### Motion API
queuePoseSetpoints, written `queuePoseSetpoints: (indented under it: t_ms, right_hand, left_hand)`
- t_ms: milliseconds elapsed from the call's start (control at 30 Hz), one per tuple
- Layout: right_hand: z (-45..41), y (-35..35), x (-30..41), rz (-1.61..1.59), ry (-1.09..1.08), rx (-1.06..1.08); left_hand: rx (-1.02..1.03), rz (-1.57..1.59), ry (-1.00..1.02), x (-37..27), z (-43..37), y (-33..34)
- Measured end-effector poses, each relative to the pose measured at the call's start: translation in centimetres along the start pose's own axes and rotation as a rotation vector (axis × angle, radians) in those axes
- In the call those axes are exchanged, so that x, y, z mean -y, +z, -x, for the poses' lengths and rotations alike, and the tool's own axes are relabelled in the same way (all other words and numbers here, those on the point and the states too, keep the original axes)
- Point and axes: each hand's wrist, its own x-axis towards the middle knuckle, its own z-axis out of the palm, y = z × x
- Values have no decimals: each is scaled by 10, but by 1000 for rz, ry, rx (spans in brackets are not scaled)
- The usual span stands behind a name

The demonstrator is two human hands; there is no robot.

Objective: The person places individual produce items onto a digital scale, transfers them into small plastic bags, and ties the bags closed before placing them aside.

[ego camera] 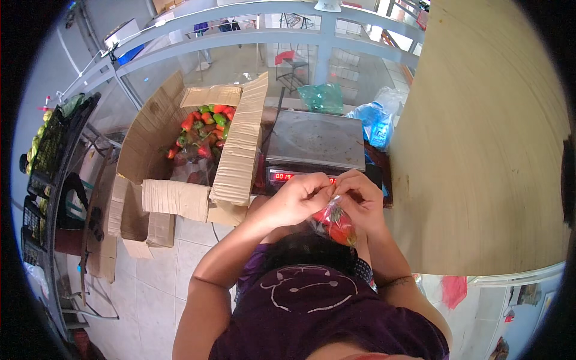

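Note:
Both my hands meet at the gathered neck of a clear plastic bag (338,225) with red peppers inside, hanging over my lap. My left hand (307,198) pinches the neck from the left, my right hand (361,198) from the right; the fingertips nearly touch. Just beyond them stands a digital scale, its metal platform (317,137) bare and its red display partly hidden by my hands. Left of the scale, an open cardboard box (234,148) holds red and green peppers (204,123) and some clear plastic.
Behind the scale lies a green plastic bag (321,97); blue and white bags (380,119) are at its right. A large wooden panel (481,148) rises on the right. Black crates (45,166) of green produce stand far left. A grey metal railing (270,36) runs across the back.

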Motion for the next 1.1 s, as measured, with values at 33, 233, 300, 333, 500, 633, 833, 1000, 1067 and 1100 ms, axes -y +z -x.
queuePoseSetpoints:
  t_ms: [33,233,300,333,500,633,833,1000,1067,1100]
  right_hand:
    - [1,0,-1,3,4,3]
    - [4,-1,-2,-82,60,-20]
    - [6,1,-5,-177,116,-52]
    - [6,1,-6,-170,94,-43]
    - [6,0,-10,-225,61,-34]
    - [3,0,-1,-167,102,-7]
    - [4,-2,3,-257,157,100]
    - [12,-6,-7,-267,232,84]
    - [14,-8,-5,-262,342,78]
    - [15,-10,-4,-257,397,74]
  left_hand:
    - [-4,-35,1,2,0,0]
    - [51,-84,-33,-11,0,-1]
    - [78,-165,15,-16,-3,-3]
    - [86,-189,44,-18,-5,-4]
    - [3,-205,119,-14,-1,-2]
    - [-85,-239,137,-2,-1,2]
    - [-70,-165,47,-1,2,3]
    - [-46,-36,-27,-3,0,6]
    - [-63,-49,-23,-4,-1,7]
    - [-49,-122,11,-6,-2,7]
